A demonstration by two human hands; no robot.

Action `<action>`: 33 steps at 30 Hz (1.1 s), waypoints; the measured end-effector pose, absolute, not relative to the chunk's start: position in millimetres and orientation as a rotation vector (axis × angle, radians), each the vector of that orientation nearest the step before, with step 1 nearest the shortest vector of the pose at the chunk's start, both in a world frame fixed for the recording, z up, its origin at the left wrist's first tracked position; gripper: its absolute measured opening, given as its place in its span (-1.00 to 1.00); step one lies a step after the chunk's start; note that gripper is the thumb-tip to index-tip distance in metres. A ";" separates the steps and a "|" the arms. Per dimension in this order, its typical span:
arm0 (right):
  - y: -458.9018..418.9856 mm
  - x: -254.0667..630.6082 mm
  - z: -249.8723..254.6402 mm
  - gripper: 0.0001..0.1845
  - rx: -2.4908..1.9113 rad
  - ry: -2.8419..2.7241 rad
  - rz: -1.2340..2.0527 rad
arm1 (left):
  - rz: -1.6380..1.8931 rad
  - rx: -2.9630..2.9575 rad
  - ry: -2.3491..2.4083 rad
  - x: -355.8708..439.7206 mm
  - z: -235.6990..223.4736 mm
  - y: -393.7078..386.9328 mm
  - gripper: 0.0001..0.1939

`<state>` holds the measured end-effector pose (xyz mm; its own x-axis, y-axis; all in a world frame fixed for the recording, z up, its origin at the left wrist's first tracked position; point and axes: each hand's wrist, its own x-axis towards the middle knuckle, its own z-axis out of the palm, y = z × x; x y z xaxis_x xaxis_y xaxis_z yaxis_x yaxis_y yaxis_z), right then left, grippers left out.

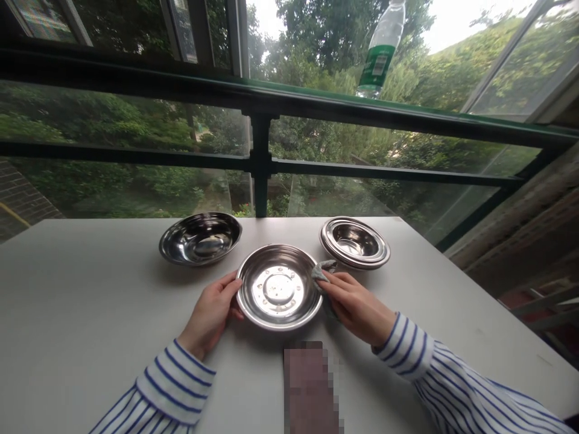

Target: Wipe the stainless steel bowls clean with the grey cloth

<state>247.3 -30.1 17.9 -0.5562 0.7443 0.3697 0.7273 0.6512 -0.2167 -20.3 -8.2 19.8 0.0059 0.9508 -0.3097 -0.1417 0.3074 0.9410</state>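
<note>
A round stainless steel basin (279,289) is tilted slightly toward me near the middle of the table, its bottom shiny with a ring of marks. My left hand (215,310) grips its left rim, thumb on top and fingers curled beneath. At the right rim, my right hand (355,304) is closed on a grey-green cloth (320,274) pressed against the edge. Part of the cloth hangs below that hand, in shadow.
A larger steel bowl (201,239) stands behind at left, and a stack of steel dishes (354,242) at right. A pixelated flat object (310,389) lies in front on the white table (90,313). A plastic bottle (378,60) stands on the green railing (316,102).
</note>
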 end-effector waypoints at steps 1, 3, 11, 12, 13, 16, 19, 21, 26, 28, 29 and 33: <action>-39.6 245.0 18.8 -0.56 -1.157 -2.467 0.062 | 1.060 0.864 1.250 -19.5 19.6 -8.4 -0.71; -60.0 240.2 21.2 -0.53 -1.148 -2.527 0.089 | 1.068 0.856 1.247 -18.8 19.9 -8.5 -0.71; -43.2 244.1 25.1 -0.57 -1.163 -2.504 0.045 | 1.010 0.878 1.283 -22.5 23.3 -8.0 -0.68; -34.4 246.1 24.6 -0.58 -1.157 -2.484 0.032 | 1.013 0.880 1.277 -22.4 23.1 -7.9 -0.69; -27.6 247.4 24.1 -0.58 -1.156 -2.465 0.023 | 1.022 0.879 1.271 -22.1 22.7 -7.9 -0.69; -26.9 245.6 22.3 -0.58 -1.174 -2.452 -0.021 | 1.057 0.875 1.252 -20.4 20.9 -7.7 -0.70; -51.5 238.4 21.3 -0.56 -1.173 -2.518 -0.051 | 1.076 0.872 1.242 -19.4 19.2 -7.6 -0.70; -68.8 235.0 21.6 -0.54 -1.151 -2.585 -0.023 | 1.074 0.869 1.238 -19.6 18.6 -7.5 -0.71; -66.0 244.3 24.1 -0.54 -1.164 -2.603 -0.014 | 1.022 0.894 1.249 -21.4 18.6 -7.1 -0.68; -47.4 251.5 25.6 -0.55 -1.178 -2.582 -0.030 | 1.006 0.906 1.244 -22.0 18.5 -6.8 -0.66; -36.6 254.2 26.8 -0.55 -1.180 -2.580 -0.038 | 1.001 0.910 1.239 -22.3 18.3 -6.6 -0.66; 5.3 254.8 34.4 -0.59 -1.156 -2.654 -0.099 | 0.994 0.924 1.216 -23.4 16.4 -5.8 -0.65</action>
<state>254.8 5.3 34.4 -0.6560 0.7123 0.2494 0.7290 0.6836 -0.0351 -23.4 -5.8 16.4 0.0720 0.9508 -0.3012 -0.1056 0.3076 0.9456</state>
